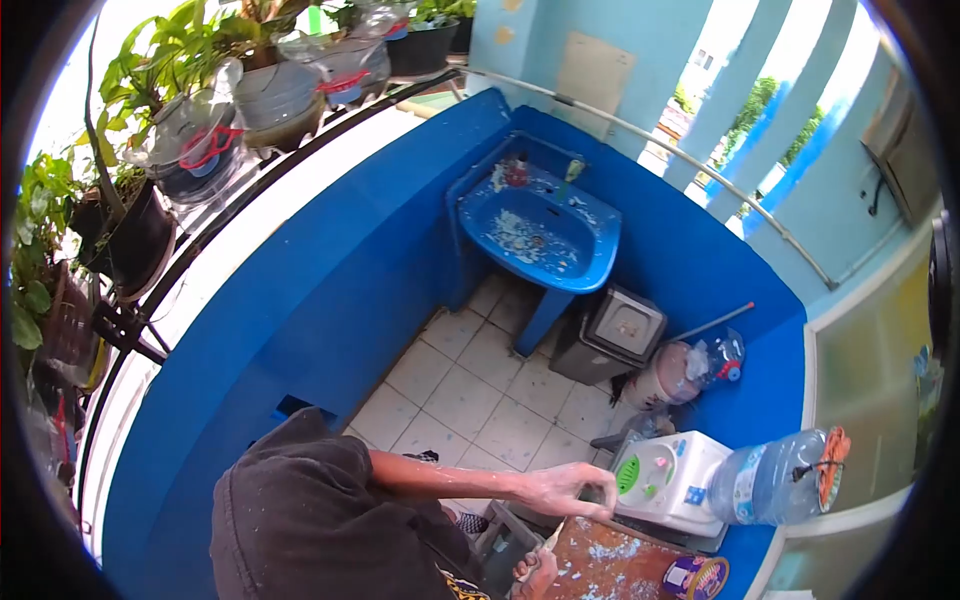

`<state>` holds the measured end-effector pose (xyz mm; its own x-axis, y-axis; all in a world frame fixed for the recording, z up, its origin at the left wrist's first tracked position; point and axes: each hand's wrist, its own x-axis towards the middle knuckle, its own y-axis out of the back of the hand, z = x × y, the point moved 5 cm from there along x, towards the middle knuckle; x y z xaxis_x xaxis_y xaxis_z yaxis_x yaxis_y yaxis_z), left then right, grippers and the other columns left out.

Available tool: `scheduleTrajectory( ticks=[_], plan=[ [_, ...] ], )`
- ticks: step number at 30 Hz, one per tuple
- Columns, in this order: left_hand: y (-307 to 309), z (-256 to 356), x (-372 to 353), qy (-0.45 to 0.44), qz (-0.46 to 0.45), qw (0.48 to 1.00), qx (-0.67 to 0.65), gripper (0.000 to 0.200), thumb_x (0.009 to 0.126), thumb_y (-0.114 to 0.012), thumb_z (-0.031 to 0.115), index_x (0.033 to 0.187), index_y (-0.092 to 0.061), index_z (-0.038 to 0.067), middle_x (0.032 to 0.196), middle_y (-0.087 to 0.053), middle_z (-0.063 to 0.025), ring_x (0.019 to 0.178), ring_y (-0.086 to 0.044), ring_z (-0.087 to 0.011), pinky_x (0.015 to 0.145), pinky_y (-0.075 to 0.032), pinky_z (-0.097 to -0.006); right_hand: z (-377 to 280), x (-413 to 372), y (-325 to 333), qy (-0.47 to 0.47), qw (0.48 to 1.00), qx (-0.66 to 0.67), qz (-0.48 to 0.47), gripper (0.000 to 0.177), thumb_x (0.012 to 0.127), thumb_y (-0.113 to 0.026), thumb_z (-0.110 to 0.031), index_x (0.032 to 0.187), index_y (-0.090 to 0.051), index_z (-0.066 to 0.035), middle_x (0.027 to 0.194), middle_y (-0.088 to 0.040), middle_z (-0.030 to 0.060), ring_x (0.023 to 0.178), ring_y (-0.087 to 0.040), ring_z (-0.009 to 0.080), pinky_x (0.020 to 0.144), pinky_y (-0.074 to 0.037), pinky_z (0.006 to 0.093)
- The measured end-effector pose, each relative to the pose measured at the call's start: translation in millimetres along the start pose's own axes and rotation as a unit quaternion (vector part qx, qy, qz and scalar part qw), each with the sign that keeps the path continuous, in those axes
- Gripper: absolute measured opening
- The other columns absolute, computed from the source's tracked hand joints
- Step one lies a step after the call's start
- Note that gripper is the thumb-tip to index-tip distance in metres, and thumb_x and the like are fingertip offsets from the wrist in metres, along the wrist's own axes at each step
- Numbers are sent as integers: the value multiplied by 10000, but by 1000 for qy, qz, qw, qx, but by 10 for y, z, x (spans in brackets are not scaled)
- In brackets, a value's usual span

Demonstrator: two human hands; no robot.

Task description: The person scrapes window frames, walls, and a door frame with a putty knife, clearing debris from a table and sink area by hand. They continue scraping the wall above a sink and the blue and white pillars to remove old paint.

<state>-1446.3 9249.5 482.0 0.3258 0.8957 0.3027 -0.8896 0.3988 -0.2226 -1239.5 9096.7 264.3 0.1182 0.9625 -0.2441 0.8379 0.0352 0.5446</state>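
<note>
My left hand point(575, 490) is held over the upper edge of a worn brown board point(610, 560) spotted with pale blue paint. Its fingers curl toward the thumb in a pinch; whatever lies between them is too small to make out. Lower down, at the board's left edge, my right hand point(537, 575) is wrapped round a thin pale tool point(553, 538), whose tip points up. A purple tub point(697, 577) lies at the board's right end.
Beyond the board stands a white water dispenser point(675, 475) with a large clear bottle point(765, 480). Farther off are a grey bin point(610, 335), a bucket point(662, 378) and a paint-flecked blue sink point(540, 230). Potted plants point(120, 220) line the ledge at left.
</note>
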Motion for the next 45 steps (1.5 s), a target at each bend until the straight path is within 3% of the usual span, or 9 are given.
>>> scheduleTrajectory(
  ticks=[2,10,14,19,29,32,34,37,45],
  plan=[
    [165,536,40,57,-174,983,-33,332,1023,-560,303,882,-688,32,848,-657,-70,857,-601,-254,807,-489,-391,-32,43,-186,-12,999,31,-36,186,965,-634,-160,1003,-644,22,811,-658,173,699,-625,290,631,-499,401],
    [-315,2239,-394,-250,-404,867,-149,471,957,-624,495,900,-729,40,850,-700,-153,785,-661,-281,687,-482,-422,384,468,-751,-51,975,135,-166,164,963,-646,-136,1010,-618,18,786,-644,141,654,-607,233,587,-483,369],
    [-333,2344,-607,-301,-421,845,-134,409,966,-614,430,923,-723,38,873,-697,-142,824,-657,-283,730,-485,-417,840,877,-922,-33,949,215,-228,157,962,-652,-124,1014,-606,16,773,-637,126,631,-598,205,565,-476,354],
    [-157,2345,-706,-310,-398,856,-116,332,977,-601,348,952,-714,36,902,-693,-127,872,-652,-285,785,-489,-411,-200,618,-920,-106,938,264,-199,197,951,-681,-178,924,-560,-25,649,-527,27,506,-455,103,444,-380,289],
    [1504,2259,-712,-270,-89,942,177,195,999,-575,183,1010,-698,33,961,-685,-98,969,-642,-290,894,-497,-398,569,2153,-2589,55,961,165,-213,177,1006,-604,-228,946,-556,-68,670,-522,28,508,-473,120,425,-374,270],
    [2279,2306,-672,-43,84,983,155,426,905,-673,174,1299,-571,50,1075,-713,-178,972,-693,-333,859,-535,-431,-1615,1601,-2509,-51,895,341,-284,234,1054,-550,-287,946,-533,-80,681,-500,17,520,-498,130,428,-381,269],
    [2911,2181,-771,-65,179,875,445,270,894,-703,110,1161,-722,70,1092,-756,-132,932,-704,-231,920,-519,-360,-2822,1529,-2513,-11,912,337,-234,232,1049,-569,-286,963,-516,-77,683,-482,10,495,-489,126,404,-374,273],
    [3710,2127,-837,-26,309,857,411,88,823,-643,51,793,-709,1,1114,-744,-175,1002,-718,-281,896,-542,-373,-3714,1873,-2686,104,939,262,-197,216,1052,-558,-256,1022,-537,-43,711,-524,19,493,-495,101,406,-380,264],
    [5119,1933,-776,95,443,657,603,477,892,-700,211,1331,-573,72,1404,-570,-181,1363,-492,-355,1167,-349,-486,-5551,3441,-3014,251,917,235,-201,239,1050,-550,-183,1212,-565,-8,754,-571,10,477,-497,70,422,-396,240]
  ],
)
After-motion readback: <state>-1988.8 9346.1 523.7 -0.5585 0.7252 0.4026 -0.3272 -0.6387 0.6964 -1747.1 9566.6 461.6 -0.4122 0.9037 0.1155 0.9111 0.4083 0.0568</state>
